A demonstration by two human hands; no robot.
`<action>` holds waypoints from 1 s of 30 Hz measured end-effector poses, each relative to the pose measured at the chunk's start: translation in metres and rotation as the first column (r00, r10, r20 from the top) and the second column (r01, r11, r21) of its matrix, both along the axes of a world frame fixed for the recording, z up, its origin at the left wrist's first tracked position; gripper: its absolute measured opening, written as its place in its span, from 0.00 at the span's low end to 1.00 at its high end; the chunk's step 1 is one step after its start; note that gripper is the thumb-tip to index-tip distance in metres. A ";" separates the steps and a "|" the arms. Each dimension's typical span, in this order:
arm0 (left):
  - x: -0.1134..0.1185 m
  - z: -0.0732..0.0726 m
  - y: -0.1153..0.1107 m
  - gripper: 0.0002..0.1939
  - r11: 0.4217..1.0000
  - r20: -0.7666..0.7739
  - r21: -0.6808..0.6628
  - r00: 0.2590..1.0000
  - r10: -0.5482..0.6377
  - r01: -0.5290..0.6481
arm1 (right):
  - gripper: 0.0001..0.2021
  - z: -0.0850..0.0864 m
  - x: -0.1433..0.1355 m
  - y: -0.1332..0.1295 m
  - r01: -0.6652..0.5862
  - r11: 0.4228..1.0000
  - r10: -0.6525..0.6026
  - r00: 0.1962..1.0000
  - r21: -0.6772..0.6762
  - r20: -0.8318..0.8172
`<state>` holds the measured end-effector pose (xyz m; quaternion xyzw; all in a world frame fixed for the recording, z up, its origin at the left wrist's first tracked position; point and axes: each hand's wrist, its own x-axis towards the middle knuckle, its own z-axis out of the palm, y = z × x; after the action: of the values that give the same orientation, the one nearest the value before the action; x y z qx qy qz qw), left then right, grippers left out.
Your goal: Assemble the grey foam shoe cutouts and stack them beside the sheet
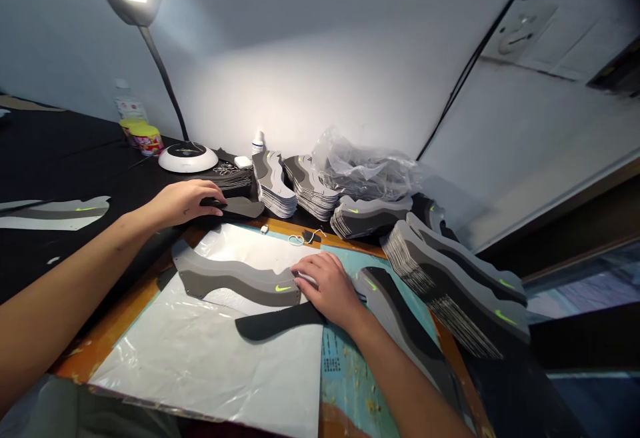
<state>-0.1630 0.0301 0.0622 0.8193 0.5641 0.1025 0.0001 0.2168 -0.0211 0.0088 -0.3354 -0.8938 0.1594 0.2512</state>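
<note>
My left hand (187,203) reaches to the back of the board, thumb and fingers closed on the end of a dark grey cut piece (244,208) beside a pile of similar dark strips (233,181). My right hand (333,288) is curled around a slim pale pen-like tool (306,279), mostly hidden by the fingers. Just left of it, a wavy grey shoe-upper panel (235,278) with a green swoosh lies on a white sheet (200,358). A black curved strip (277,323) extends from under the right hand. Another shoe-upper panel (400,318) lies to its right.
Stacks of grey panels (273,185) line the back, with a larger stack (450,278) at right. A clear plastic bag (367,165) sits behind them. A lit lamp (187,157), tubs (145,138) and a bottle (129,101) stand at left. One panel (60,213) lies far left.
</note>
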 end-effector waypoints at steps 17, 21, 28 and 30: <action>-0.010 -0.005 -0.008 0.34 0.992 0.448 -0.117 0.890 0.084 -0.034 | 0.28 0.010 0.005 -0.009 -0.183 0.956 0.229 0.954 -0.231 0.193; -0.013 -0.006 -0.007 0.34 0.996 0.446 -0.090 0.893 0.057 -0.019 | 0.27 0.007 0.001 -0.009 -0.149 0.966 0.194 0.958 -0.213 0.212; -0.017 -0.009 -0.005 0.37 0.993 0.403 -0.110 0.912 0.078 -0.036 | 0.25 0.005 -0.004 -0.008 -0.084 0.985 0.117 0.968 -0.153 0.222; -0.019 -0.011 -0.003 0.37 0.993 0.377 -0.117 0.924 0.069 -0.027 | 0.26 0.004 -0.004 -0.007 -0.055 0.991 0.080 0.973 -0.119 0.218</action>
<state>-0.1823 0.0266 0.0512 0.7685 0.5780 0.2284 0.1519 0.2132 -0.0286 0.0124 -0.3340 -0.9169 0.1792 0.1250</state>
